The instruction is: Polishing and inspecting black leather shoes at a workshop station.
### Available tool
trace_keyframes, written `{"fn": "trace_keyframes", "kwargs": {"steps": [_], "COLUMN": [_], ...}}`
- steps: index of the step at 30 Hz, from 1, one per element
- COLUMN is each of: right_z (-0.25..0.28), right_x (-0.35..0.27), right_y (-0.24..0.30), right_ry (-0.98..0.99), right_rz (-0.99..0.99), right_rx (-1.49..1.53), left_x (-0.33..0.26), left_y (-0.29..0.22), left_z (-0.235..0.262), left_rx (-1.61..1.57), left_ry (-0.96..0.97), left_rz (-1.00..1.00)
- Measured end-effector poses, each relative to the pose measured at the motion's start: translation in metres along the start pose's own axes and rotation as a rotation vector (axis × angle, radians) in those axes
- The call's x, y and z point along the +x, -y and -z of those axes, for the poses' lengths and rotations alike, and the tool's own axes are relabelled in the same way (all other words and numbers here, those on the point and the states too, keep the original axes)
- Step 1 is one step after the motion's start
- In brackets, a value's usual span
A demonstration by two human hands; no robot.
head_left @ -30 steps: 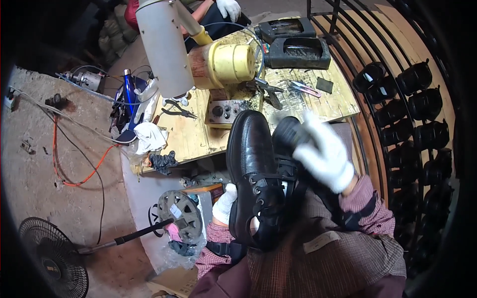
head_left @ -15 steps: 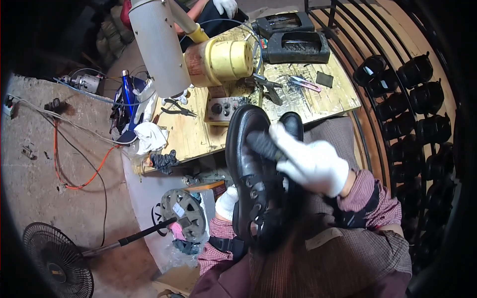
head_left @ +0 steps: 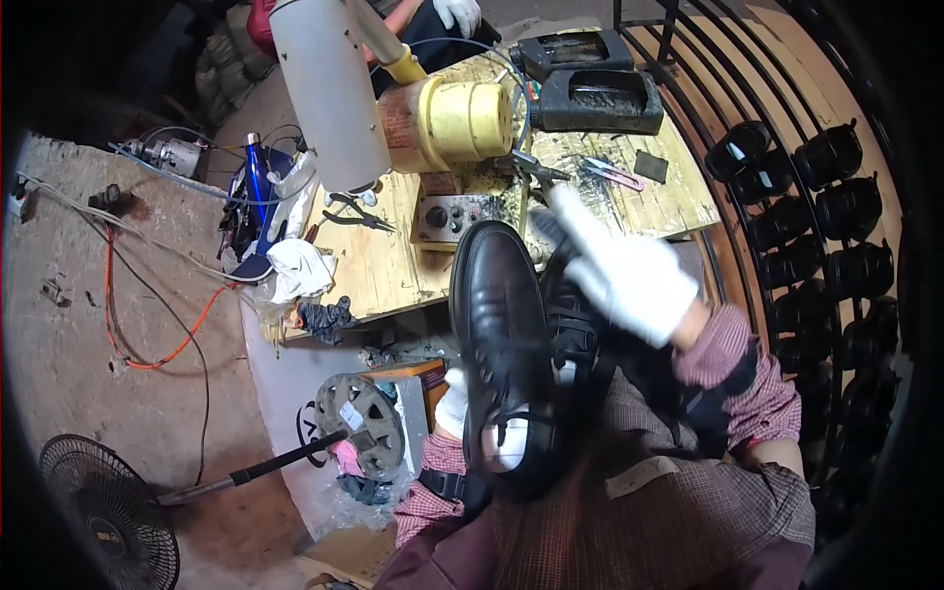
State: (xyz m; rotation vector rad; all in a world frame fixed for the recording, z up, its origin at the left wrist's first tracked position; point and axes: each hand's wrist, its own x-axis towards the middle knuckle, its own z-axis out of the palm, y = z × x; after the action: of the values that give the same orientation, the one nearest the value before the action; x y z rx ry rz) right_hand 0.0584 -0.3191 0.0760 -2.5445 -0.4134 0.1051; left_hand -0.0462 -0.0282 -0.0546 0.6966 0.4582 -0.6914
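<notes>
Head view: black shoe [head_left: 499,310] sits between hands [head_left: 451,405] [head_left: 637,283]

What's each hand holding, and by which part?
Left hand: the black shoe, by its left side toward the heel. Right hand: a dark item shows against it, too blurred to identify or confirm a hold.

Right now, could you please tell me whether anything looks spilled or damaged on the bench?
Yes: dark smears mark the wooden tabletop beside the pink snips, and both black jugs beyond them have large openings in their sides, unusual for jugs.
</notes>
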Motion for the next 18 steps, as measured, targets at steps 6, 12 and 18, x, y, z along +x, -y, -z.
{"fn": "trace_keyframes", "kwargs": {"steps": [6,12,18], "right_z": [0.027,0.061,0.044], "right_x": [0.06,0.15,0.173], "right_y": [-0.091,-0.13,-0.157], "right_ry": [-0.305,-0.203,-0.032], "right_rz": [-0.097,-0.263,-0.382], "right_rx": [0.064,-0.727,-0.67], "left_x": [-0.014,-0.005,0.005], "left_y": [-0.006,-0.014,-0.004], "left_z": [-0.046,-0.034,-0.016], "left_rx": [-0.075,-0.104,0.139], "left_ry": [0.205,0.427,0.115], "left_rz": [-0.046,0.06,0.011]}}
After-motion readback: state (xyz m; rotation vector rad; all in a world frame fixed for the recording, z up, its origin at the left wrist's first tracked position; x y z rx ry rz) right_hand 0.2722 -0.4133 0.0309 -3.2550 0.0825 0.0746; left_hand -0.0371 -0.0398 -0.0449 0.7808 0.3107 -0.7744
